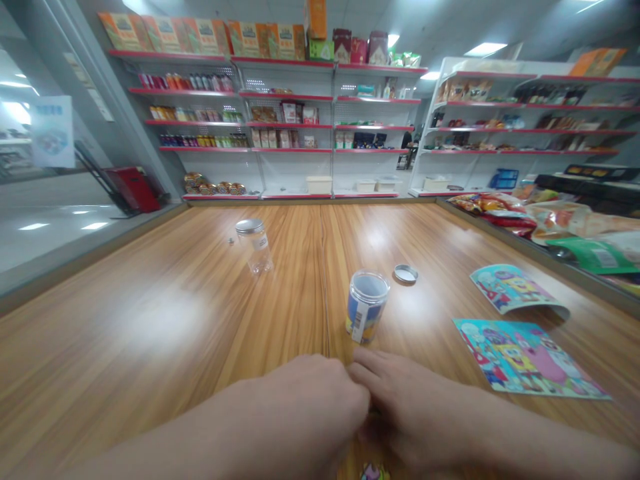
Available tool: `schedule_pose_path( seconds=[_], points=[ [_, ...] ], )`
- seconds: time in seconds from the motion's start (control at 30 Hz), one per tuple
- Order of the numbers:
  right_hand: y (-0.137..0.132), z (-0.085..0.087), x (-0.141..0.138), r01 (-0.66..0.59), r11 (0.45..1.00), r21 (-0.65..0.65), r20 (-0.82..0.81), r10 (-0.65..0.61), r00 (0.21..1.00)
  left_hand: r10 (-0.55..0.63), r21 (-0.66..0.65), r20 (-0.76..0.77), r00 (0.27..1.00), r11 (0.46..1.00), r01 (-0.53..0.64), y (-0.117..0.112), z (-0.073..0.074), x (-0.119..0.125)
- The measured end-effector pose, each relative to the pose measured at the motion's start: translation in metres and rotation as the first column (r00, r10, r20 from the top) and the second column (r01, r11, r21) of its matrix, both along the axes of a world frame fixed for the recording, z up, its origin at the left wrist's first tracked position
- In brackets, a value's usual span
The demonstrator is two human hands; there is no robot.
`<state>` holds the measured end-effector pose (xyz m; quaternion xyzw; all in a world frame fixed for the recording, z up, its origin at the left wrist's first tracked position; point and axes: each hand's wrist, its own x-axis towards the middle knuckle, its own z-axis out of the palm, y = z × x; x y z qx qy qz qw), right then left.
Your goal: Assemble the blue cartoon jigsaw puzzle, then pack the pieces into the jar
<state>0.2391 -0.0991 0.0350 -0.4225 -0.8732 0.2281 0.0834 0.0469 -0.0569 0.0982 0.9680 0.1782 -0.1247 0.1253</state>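
My left hand point(310, 407) and my right hand point(415, 413) meet low in the middle of the wooden table point(175, 320), fingers curled together over something small I cannot make out. Just beyond them stands an open clear jar point(367, 315) with a rolled colourful sheet inside. Its metal lid point(405, 273) lies flat a little behind and to the right. A second clear jar point(254, 245) with its lid on stands farther back to the left.
Two colourful cartoon sheets point(525, 357) point(510, 288) lie at the right, the farther one curling up. Snack bags point(565, 223) pile along the right edge. Store shelves point(295, 127) line the back wall. A small object point(231, 240) sits by the far jar.
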Motion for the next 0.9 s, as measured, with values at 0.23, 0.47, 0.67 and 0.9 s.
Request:
schedule_pose_path(
  seconds=[0.23,0.47,0.67,0.9],
  points=[
    [0.000,-0.012,-0.003,-0.093,0.981,0.171,0.176,0.062,0.982,-0.264,0.092,-0.075,0.962,0.958,0.271,-0.026,-0.006,0.021],
    [0.004,-0.019,-0.001,-0.100,0.957,0.271,0.234,0.035,0.972,-0.230,0.187,0.014,0.973,0.957,0.223,-0.023,-0.033,0.016],
    [0.004,-0.034,0.001,-0.049,0.911,0.409,0.089,0.014,0.996,-0.190,0.116,0.185,0.964,0.978,0.171,-0.022,-0.038,0.006],
    [0.004,-0.047,0.000,-0.010,0.833,0.553,-0.008,0.017,1.000,-0.182,-0.498,0.003,0.983,0.853,0.160,0.000,-0.047,0.018]
  ],
)
